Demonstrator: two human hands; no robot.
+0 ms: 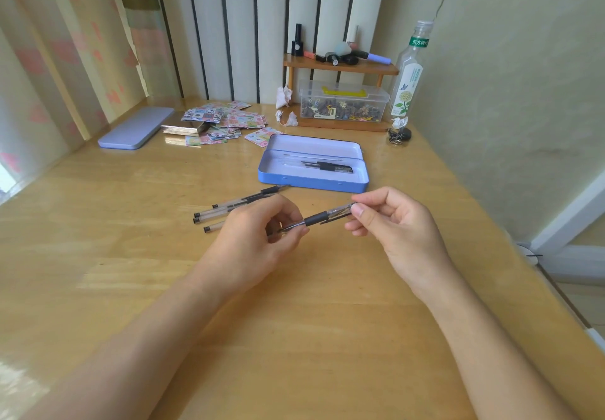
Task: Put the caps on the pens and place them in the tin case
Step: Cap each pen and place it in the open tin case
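Pen (316, 220) pinched at both ends, above the table (294, 321), near the tin case (311, 183).
Your left hand (258, 239) grips the barrel, your right hand (389, 219) pinches the cap end; it's light, stiff, slick plastic, so hold the rubber grip.

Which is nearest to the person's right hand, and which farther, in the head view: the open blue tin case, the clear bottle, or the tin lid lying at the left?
From the right hand:
1. Open blue tin case, just beyond the hand, at mid-table.
2. Clear bottle, at the back right, beside the small shelf.
3. Tin lid, far across at the back left, near the curtain.
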